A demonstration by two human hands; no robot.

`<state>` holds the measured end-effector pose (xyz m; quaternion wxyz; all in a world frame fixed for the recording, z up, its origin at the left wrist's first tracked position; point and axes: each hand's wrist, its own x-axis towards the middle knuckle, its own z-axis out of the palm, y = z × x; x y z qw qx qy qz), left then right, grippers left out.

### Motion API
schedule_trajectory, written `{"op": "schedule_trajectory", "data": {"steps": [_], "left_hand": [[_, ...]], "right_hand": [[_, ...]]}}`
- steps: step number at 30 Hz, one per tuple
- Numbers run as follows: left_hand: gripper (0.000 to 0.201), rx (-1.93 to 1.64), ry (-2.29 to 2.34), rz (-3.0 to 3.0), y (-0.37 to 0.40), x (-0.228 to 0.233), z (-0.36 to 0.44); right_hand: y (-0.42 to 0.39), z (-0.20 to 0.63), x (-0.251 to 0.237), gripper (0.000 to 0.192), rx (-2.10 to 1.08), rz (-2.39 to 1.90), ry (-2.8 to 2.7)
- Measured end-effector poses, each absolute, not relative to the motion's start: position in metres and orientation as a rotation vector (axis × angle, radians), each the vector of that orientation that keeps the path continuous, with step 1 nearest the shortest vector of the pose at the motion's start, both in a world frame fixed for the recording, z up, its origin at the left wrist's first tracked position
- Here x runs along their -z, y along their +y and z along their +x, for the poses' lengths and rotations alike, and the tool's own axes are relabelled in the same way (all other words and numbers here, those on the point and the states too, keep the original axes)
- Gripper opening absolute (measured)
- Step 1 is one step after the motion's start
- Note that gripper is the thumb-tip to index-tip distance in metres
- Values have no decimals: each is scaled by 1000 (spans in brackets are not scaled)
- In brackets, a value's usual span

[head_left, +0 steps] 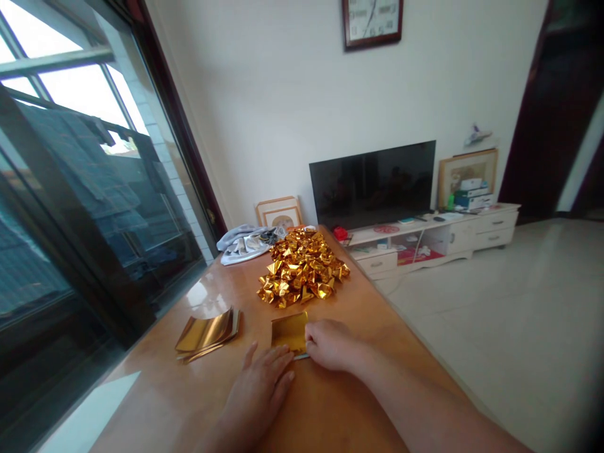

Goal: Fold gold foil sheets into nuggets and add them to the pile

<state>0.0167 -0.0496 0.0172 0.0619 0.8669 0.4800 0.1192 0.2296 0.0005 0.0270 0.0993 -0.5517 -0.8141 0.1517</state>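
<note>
Folding underway: left hand (259, 384) flat, pinning gold foil sheet (289, 332); right hand (330, 345) pinches its edge; next crease needs firm pressing.

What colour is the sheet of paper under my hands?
Shiny gold foil paper, clearest in the head view.

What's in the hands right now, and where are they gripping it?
A square gold foil sheet on the wooden table: right hand pinches its right edge, left hand presses its near-left corner.
</note>
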Motion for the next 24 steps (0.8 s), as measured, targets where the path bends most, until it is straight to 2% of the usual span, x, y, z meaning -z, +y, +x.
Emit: {"op": "schedule_trajectory", "data": {"steps": [5, 9, 15, 18, 24], "left_hand": [[38, -468, 1431, 2672, -46, -8, 11], [40, -817, 1454, 2637, -39, 2, 6], [34, -1351, 1681, 1875, -34, -1, 12], [38, -1354, 1535, 1512, -37, -7, 17], [30, -1171, 1081, 1110, -45, -21, 28]], "right_hand": [[7, 229, -20, 15, -582, -1633, -2331], [11, 229, -18, 11, -697, -1584, -2213], [16, 227, -13, 17, -955, -1345, -1901], [15, 225, -16, 16, -1039, -1275, -1778], [2, 221, -29, 9, -1182, -1164, -1755]]}}
